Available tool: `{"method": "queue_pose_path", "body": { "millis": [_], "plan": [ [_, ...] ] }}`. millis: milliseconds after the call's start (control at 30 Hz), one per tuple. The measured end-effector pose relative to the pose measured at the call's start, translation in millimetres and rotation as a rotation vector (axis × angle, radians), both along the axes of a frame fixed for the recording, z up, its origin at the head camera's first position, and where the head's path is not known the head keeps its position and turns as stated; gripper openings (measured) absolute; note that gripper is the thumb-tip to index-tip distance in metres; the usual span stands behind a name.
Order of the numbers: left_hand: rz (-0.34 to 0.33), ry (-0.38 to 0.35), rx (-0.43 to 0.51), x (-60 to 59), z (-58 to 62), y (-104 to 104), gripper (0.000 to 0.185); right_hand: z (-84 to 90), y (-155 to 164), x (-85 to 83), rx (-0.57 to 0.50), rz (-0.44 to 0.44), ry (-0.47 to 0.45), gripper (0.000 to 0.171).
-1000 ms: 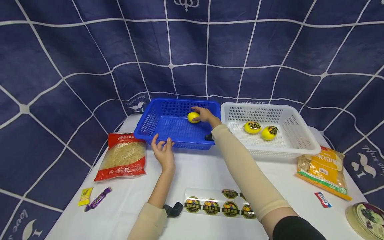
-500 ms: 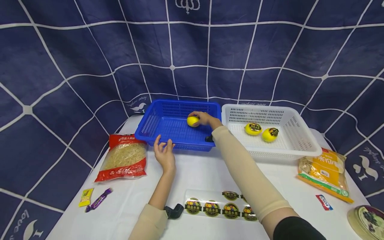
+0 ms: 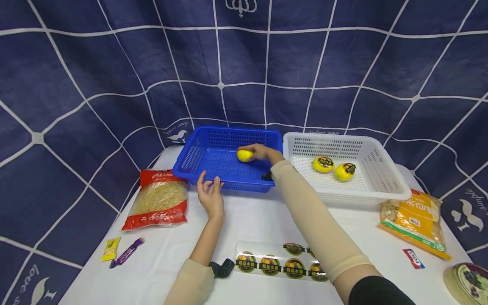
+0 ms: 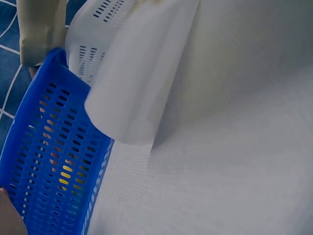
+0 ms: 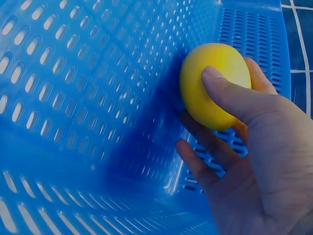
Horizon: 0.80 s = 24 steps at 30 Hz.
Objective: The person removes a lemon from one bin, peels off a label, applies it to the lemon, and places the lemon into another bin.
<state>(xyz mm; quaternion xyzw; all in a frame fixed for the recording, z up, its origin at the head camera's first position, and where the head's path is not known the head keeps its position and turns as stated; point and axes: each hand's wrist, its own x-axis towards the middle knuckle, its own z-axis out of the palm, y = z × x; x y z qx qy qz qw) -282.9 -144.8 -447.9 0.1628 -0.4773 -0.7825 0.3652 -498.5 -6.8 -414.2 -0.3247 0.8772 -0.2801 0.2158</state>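
A yellow lemon [image 3: 245,155] is in my right hand [image 3: 261,151], low inside the blue basket [image 3: 225,185]. In the right wrist view, the thumb presses across the near side of the lemon [image 5: 215,85], with fingers behind and below it; the side that shows there has no sticker. My left hand [image 3: 210,198] is at the front of the blue basket, fingertips right at the rim and front wall. Through the slots in the left wrist view, bits of yellow show behind the blue basket wall [image 4: 58,147].
A white basket [image 3: 366,195] holds two lemons [image 3: 323,164] with dark labels. A sheet of round fruit stickers [image 3: 282,264] lies in front. Around them are a red noodle bag [image 3: 158,199], an orange bag [image 3: 415,222], small wrapped candies [image 3: 127,253] and a round tub [image 3: 467,281].
My right hand has lowered slightly toward the front of the blue basket with the lemon in its grip. The left hand has stayed at the rim.
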Motion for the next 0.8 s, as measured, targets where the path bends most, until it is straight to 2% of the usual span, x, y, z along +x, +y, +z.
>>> {"method": "queue_pose_path", "body": {
  "millis": [233,467,800],
  "plan": [
    [0.008,0.019,0.002,-2.4,0.5,-0.7,0.045,1.7,-0.2,0.4,-0.005,0.0,-0.047,0.055],
    [0.013,-0.003,0.009,-0.4,-0.6,-0.4,0.044,-2.0,-1.6,0.6,-0.021,0.003,-0.106,0.052],
    [0.0,0.002,0.004,0.0,0.7,-0.2,0.048,-1.4,-1.3,0.6,-0.071,0.009,-0.067,0.045]
  ]
}}
